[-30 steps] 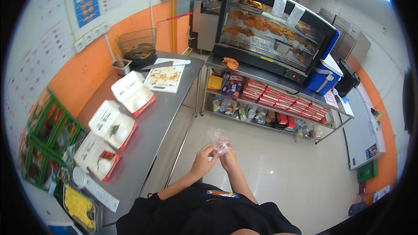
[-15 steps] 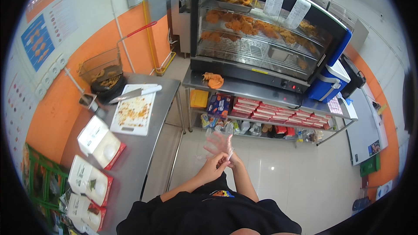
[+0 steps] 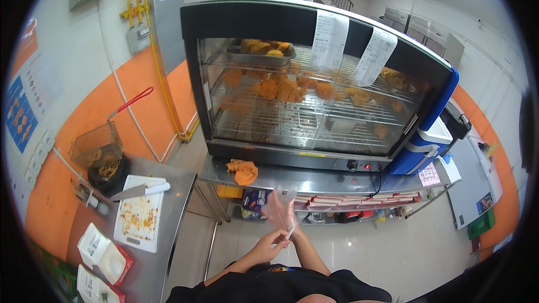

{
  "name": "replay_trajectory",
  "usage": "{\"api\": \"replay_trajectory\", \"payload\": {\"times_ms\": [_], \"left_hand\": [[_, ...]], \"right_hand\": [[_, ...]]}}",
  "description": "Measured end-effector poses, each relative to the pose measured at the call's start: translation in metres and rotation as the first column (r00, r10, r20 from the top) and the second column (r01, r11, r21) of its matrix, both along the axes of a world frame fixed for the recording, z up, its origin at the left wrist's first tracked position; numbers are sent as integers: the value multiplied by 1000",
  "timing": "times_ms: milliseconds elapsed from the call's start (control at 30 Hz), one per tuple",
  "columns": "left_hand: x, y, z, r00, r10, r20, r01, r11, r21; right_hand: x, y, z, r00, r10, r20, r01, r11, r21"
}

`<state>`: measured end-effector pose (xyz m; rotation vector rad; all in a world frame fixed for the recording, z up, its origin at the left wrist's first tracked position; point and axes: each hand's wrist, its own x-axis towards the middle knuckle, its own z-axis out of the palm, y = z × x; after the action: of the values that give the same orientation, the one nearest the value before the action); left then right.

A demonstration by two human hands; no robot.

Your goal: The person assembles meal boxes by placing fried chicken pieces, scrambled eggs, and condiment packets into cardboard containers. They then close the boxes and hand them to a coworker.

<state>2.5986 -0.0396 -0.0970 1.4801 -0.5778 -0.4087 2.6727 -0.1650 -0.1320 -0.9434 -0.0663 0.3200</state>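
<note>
A clear disposable plastic glove (image 3: 287, 195) covers my right hand (image 3: 279, 213), its loose tip standing past the fingers. The fingers inside are stretched out and the hand holds nothing. Close by the right wrist, my left hand (image 3: 272, 245) pinches the glove's cuff. Both hands are in front of my body, before a steel table (image 3: 292, 182). On that table stands a glass-fronted food warmer (image 3: 252, 146) with fried chicken (image 3: 283, 90) on its racks. An orange cloth (image 3: 243, 172) lies crumpled at the table's left front edge.
On the left counter (image 3: 177, 191), a knife (image 3: 129, 192) rests across a crumb-covered white cutting board (image 3: 137, 216). White and red takeaway boxes (image 3: 104, 252) stand nearer me. A fryer basket (image 3: 96, 143) is behind. A blue cooler (image 3: 412, 154) sits right of the warmer, and red-and-white boxes (image 3: 359, 199) fill the shelf below.
The warmer and steel table appear nearer, and the view has tilted upward. My hands have moved slightly left and lower in the picture. The glove's tip now shows more plainly beyond my right fingers.
</note>
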Motion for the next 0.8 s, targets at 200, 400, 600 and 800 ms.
{"api": "replay_trajectory", "payload": {"times_ms": [200, 400, 600, 800], "left_hand": [[32, -28, 0, 980, -180, 89, 171, 980, 105], [72, -40, 18, 856, -473, 210, 385, 853, 351], [191, -76, 203, 600, 268, 754, -276, 954, -119], [296, -127, 331, 290, 647, 705, -454, 742, -494]], "right_hand": [[25, -28, 34, 961, -180, -210, 194, 980, 48], [52, -61, 13, 904, -337, -265, 366, 928, 68], [73, -98, 16, 756, -654, -35, 618, 730, -292], [65, -100, 24, 837, -547, -16, 516, 798, -310]]}}
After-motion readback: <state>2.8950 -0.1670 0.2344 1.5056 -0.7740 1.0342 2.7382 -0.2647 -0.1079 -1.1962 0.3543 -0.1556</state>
